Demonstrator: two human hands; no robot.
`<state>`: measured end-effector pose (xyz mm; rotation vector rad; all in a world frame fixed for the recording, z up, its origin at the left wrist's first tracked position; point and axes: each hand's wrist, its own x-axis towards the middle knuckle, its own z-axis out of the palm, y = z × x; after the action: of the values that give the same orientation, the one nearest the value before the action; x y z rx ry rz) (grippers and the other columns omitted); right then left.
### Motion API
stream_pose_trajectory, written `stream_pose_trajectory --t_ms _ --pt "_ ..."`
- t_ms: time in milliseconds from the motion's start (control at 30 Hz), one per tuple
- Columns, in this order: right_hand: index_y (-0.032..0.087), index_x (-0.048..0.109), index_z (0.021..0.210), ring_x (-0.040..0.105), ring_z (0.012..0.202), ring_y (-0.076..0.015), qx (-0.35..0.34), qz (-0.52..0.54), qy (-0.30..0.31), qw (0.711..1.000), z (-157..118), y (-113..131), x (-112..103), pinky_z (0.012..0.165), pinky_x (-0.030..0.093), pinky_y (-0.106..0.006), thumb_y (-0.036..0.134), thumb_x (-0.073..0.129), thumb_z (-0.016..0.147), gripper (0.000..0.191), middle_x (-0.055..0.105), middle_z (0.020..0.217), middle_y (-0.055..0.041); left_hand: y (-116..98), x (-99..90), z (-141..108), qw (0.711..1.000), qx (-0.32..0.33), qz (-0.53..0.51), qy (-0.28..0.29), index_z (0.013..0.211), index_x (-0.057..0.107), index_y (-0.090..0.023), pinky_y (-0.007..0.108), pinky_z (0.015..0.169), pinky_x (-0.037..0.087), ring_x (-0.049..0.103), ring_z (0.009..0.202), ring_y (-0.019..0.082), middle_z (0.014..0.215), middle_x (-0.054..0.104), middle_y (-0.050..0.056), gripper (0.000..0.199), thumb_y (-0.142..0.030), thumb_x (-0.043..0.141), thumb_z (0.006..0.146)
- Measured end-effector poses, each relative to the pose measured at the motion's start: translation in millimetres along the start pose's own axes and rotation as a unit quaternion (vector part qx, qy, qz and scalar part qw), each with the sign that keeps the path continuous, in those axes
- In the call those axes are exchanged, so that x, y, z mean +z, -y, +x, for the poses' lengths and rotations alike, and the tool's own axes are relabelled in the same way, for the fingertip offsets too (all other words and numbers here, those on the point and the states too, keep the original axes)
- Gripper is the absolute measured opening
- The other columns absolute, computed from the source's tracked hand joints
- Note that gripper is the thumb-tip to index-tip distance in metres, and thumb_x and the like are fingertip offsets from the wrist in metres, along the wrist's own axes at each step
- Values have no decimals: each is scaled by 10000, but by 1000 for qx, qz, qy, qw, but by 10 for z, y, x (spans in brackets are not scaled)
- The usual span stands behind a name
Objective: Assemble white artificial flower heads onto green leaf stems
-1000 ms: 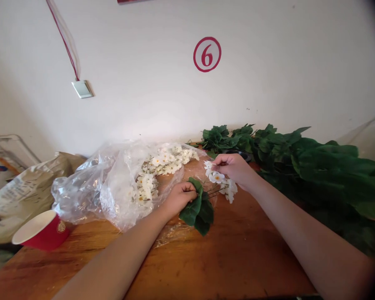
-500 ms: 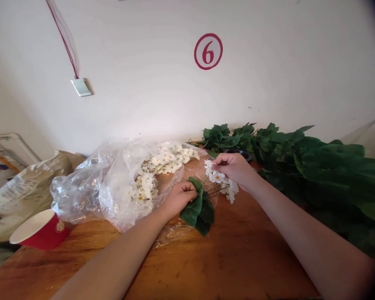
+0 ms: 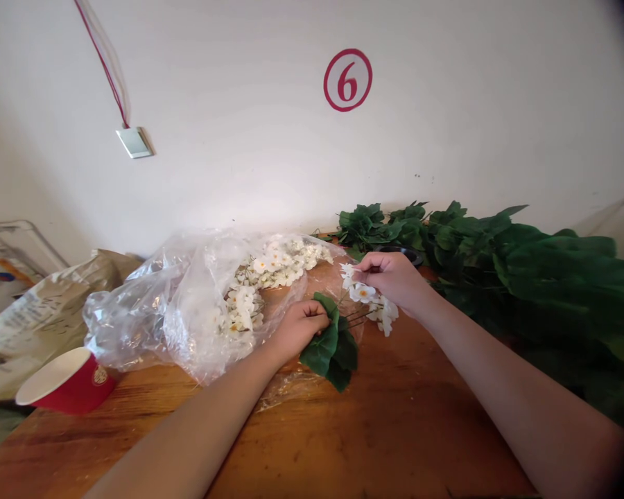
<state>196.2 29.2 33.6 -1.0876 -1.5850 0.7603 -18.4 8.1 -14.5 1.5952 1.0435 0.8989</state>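
Observation:
My left hand (image 3: 306, 324) is closed on an artificial flower stem, its fingers pinching at the broad green leaves (image 3: 328, 352). Thin dark stems run right from those leaves to small white flowers (image 3: 362, 292) with yellow centres. My right hand (image 3: 392, 277) pinches at the topmost white blossom, thumb against fingers. The lower blossoms hang below that hand. Behind my left hand, more white flowers (image 3: 270, 267) lie in a clear plastic bag (image 3: 187, 312).
A red paper cup (image 3: 75, 384) stands on the wooden table (image 3: 343, 443) at the left. Green artificial leaves (image 3: 541, 277) are heaped along the right side and back. A dark round object (image 3: 410, 256) sits partly behind my right hand. The wall (image 3: 239, 138) rises behind the table.
Almost nothing differs. The view has shifted slightly, and both hands keep their hold on the leaves and the white blossom.

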Motion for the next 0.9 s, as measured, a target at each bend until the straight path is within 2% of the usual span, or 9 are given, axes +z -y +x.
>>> stream_pose_trajectory --t_ms 233,367,500,600,667,900 --pt "183 688 691 550 626 -145 13 -13 8 1000 -21 43 33 576 419 -271 362 730 661 187 674 720 -26 -3 -14 21 1000 4 7 7 577 501 -163 218 480 280 404 503 82 543 455 -40 143 -235 575 677" --pt "171 662 698 537 620 -137 27 -13 11 1000 -42 68 67 565 410 -265 385 736 652 232 655 723 -25 -36 2 5 1000 2 8 5 567 483 -165 208 466 271 377 486 75 529 433 -46 147 -225 565 673" --pt "167 641 819 501 584 -118 64 -20 84 994 -65 77 26 537 386 -247 461 707 695 325 593 684 1 1 14 3 1000 5 -4 3 585 480 -166 204 461 290 393 489 80 538 430 -45 151 -234 572 684" --pt "197 593 1056 563 684 -149 81 -31 156 984 -75 64 -36 588 435 -253 409 748 655 480 623 826 -17 47 10 18 1000 20 -13 4 601 499 -161 204 469 299 400 498 79 556 437 -42 139 -232 573 695" --pt "213 568 1124 593 743 -176 78 -53 182 979 -71 34 -53 628 462 -268 340 778 602 578 636 900 -34 60 8 23 1000 22 -5 3 611 515 -159 204 474 308 414 506 82 566 453 -39 123 -224 577 694" --pt "171 662 939 620 791 -210 6 -108 193 975 28 -144 25 693 457 -280 220 704 613 332 671 843 -29 20 39 -9 1000 13 18 -7 618 511 -162 202 473 324 424 500 84 551 459 -42 159 -250 592 722"
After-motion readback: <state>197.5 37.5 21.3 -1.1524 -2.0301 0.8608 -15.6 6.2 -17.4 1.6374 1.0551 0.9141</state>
